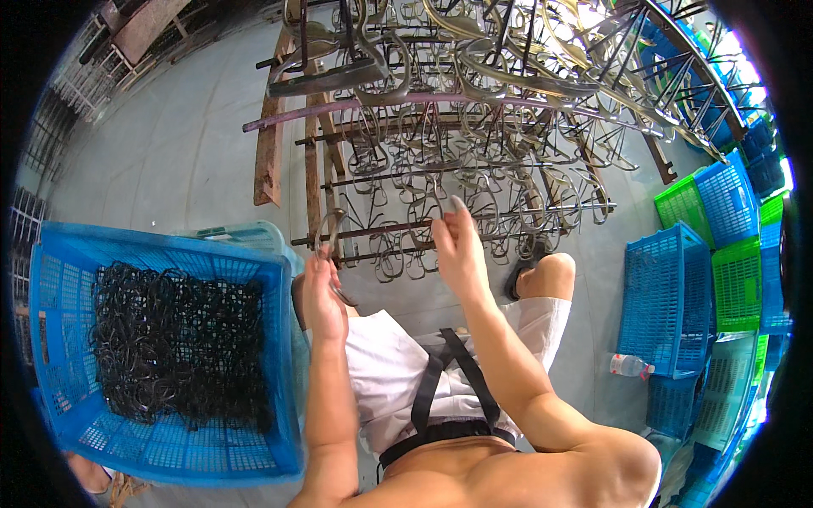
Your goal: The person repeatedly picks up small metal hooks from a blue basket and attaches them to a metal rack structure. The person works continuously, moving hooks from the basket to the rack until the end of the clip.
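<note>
My left hand (pixel 325 292) is closed on a curved metal piece (pixel 333 225), a thin loop that rises above the fingers; another thin end shows below them. My right hand (pixel 460 244) is raised in front of the hanging rows, its fingers drawn together. A small greyish tip (pixel 458 203) shows at the fingers; I cannot make out what it is. Ahead of both hands, a wooden rack with a purplish rod (pixel 339 108) and dark rods (pixel 398 226) carries many looped metal pieces (pixel 389 264). Larger shiny curved metal parts (pixel 330 80) hang nearer the camera at the top.
To my left stands a large blue plastic basket (pixel 288 364) holding a tangled heap of thin dark pieces (pixel 178 339). Blue crates (pixel 665 296) and green crates (pixel 737 284) are stacked on the right. A clear bottle (pixel 628 366) lies beside them. The rack's wooden post (pixel 269 161) reaches toward the floor.
</note>
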A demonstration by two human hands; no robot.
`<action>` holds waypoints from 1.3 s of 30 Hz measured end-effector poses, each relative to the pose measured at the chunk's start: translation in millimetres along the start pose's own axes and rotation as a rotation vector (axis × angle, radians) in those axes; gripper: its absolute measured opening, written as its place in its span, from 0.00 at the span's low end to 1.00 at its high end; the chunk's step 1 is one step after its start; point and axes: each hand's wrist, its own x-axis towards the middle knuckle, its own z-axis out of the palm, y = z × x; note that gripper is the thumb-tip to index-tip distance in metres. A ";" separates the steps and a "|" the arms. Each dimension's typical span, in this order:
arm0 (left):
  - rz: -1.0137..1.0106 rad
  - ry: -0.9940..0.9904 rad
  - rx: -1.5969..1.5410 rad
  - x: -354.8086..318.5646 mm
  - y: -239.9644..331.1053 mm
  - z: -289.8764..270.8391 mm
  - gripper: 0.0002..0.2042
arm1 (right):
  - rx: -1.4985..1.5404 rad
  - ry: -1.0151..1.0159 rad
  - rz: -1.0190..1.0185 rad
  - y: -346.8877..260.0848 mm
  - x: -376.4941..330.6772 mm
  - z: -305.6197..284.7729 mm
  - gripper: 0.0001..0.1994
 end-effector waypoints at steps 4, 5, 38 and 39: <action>0.023 -0.066 -0.065 -29.5 12.1 26.5 0.08 | -0.197 -0.299 -0.379 -47.7 -47.3 0.3 0.25; -0.027 -0.087 -0.168 -34.0 17.4 35.8 0.07 | -0.053 -0.352 -0.310 -46.1 -57.5 11.1 0.23; -0.001 -0.031 0.224 58.9 -7.2 21.1 0.11 | 0.473 0.013 0.261 -29.5 -17.1 114.3 0.18; 0.012 -0.041 0.230 59.0 -7.6 19.2 0.10 | 0.355 0.043 0.134 -30.7 -20.2 115.6 0.18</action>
